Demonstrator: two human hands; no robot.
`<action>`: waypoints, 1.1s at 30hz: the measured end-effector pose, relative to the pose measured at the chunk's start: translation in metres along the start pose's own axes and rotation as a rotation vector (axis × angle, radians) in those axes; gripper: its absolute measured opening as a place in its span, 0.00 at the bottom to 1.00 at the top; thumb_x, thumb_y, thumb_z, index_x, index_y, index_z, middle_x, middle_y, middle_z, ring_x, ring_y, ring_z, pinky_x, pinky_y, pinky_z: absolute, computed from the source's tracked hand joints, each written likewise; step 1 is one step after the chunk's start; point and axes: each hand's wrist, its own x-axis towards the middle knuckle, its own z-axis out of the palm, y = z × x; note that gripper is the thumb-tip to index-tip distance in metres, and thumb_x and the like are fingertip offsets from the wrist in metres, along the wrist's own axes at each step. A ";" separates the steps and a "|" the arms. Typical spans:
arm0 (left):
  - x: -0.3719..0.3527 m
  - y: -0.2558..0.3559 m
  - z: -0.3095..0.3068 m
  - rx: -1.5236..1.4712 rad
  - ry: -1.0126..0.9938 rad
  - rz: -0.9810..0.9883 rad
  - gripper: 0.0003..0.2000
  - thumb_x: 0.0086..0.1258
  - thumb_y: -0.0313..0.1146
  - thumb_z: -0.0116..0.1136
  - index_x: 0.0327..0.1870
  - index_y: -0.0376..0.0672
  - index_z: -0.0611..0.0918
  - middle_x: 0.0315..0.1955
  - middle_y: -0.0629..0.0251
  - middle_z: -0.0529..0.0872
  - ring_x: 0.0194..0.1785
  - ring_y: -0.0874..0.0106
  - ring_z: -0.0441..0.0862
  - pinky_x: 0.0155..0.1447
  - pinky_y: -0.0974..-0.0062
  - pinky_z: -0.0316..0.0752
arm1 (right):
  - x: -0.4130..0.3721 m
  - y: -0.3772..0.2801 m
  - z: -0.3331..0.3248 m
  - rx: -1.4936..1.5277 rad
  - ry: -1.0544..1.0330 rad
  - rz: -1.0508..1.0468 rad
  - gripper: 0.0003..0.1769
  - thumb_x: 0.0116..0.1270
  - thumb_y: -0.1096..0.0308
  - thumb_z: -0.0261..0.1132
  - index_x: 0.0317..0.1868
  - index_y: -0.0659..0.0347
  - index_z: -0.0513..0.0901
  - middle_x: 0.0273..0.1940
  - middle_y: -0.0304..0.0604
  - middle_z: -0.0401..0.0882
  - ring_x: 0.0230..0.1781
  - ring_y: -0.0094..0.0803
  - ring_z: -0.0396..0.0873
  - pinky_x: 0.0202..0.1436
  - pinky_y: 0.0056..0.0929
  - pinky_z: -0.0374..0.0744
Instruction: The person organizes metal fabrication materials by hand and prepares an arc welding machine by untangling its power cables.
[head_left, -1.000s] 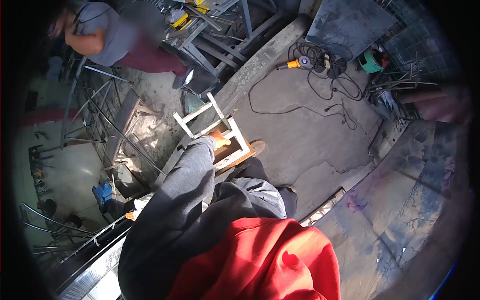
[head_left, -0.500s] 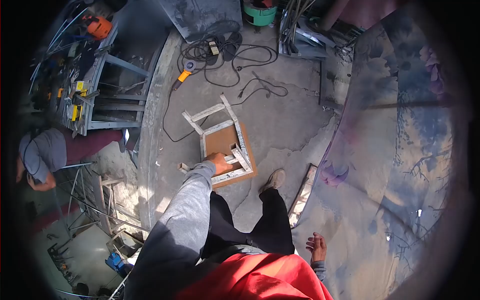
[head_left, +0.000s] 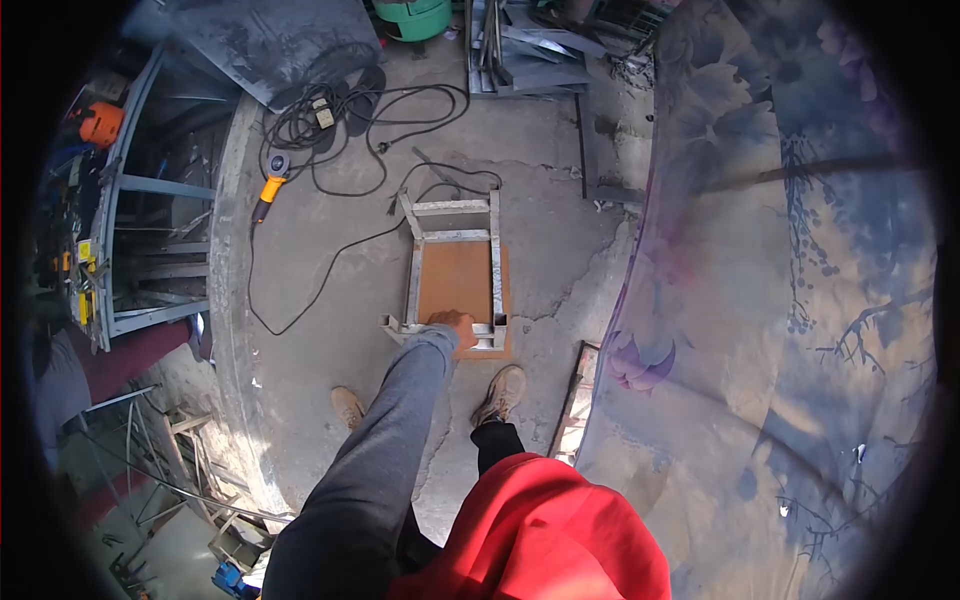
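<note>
A worn, whitish stool frame point(head_left: 497, 277) with short legs lies on a brown board point(head_left: 455, 275) on the floor ahead of my feet. My left hand point(head_left: 455, 326), at the end of a grey sleeve, is closed around the frame's near crossbar. The fingers are partly hidden by the back of the hand. My right hand is out of sight.
On the concrete floor, a yellow angle grinder point(head_left: 271, 187) trails a black cable point(head_left: 322, 290). A metal rack point(head_left: 163, 185) and another person point(head_left: 130, 365) are at left. Floral sheeting point(head_left: 720, 300) spreads along the right. Metal pieces point(head_left: 535, 60) stand at the back.
The stool frame and board have turned to sit straighter in front of me, my left hand still on the crossbar. My right hand has gone out of view, and my view has shifted right.
</note>
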 end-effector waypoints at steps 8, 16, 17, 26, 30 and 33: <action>0.015 -0.046 0.046 0.218 -0.146 -0.024 0.27 0.56 0.44 0.63 0.58 0.45 0.75 0.61 0.58 0.74 0.64 0.63 0.72 0.65 0.59 0.68 | 0.016 0.001 0.009 -0.071 -0.025 -0.012 0.25 0.69 0.50 0.56 0.56 0.61 0.73 0.48 0.49 0.80 0.41 0.34 0.80 0.43 0.32 0.79; -0.165 -0.096 0.028 -0.574 -0.070 0.118 0.27 0.54 0.50 0.66 0.52 0.45 0.80 0.53 0.56 0.80 0.60 0.61 0.75 0.63 0.66 0.68 | 0.009 -0.055 0.030 -0.154 -0.103 -0.303 0.25 0.69 0.49 0.57 0.57 0.60 0.72 0.49 0.50 0.80 0.40 0.34 0.80 0.42 0.34 0.80; -0.193 -0.102 0.020 -0.688 -0.037 0.085 0.26 0.54 0.52 0.66 0.49 0.44 0.80 0.52 0.55 0.81 0.59 0.61 0.76 0.62 0.68 0.69 | 0.005 -0.067 0.037 -0.142 -0.112 -0.327 0.25 0.69 0.50 0.57 0.56 0.60 0.73 0.48 0.50 0.81 0.39 0.34 0.80 0.40 0.33 0.80; -0.395 -0.267 0.043 -1.004 0.266 0.017 0.22 0.56 0.50 0.64 0.47 0.45 0.81 0.43 0.59 0.86 0.51 0.63 0.81 0.56 0.67 0.73 | -0.151 -0.213 0.206 -0.189 -0.153 -0.678 0.23 0.67 0.49 0.60 0.52 0.57 0.76 0.36 0.44 0.82 0.29 0.32 0.79 0.28 0.28 0.78; -0.493 -0.378 0.111 -1.015 0.430 -0.329 0.19 0.55 0.49 0.64 0.42 0.45 0.85 0.43 0.56 0.86 0.51 0.61 0.81 0.56 0.66 0.73 | -0.149 -0.221 0.255 -0.379 -0.510 -0.710 0.19 0.69 0.51 0.59 0.51 0.55 0.76 0.34 0.40 0.80 0.26 0.26 0.77 0.24 0.26 0.75; -0.564 -0.448 0.185 -1.082 0.532 -0.692 0.17 0.59 0.48 0.61 0.42 0.47 0.85 0.42 0.60 0.86 0.51 0.60 0.82 0.54 0.68 0.74 | -0.136 -0.235 0.263 -0.513 -0.581 -0.651 0.20 0.69 0.51 0.58 0.53 0.55 0.76 0.37 0.42 0.81 0.29 0.29 0.79 0.28 0.28 0.77</action>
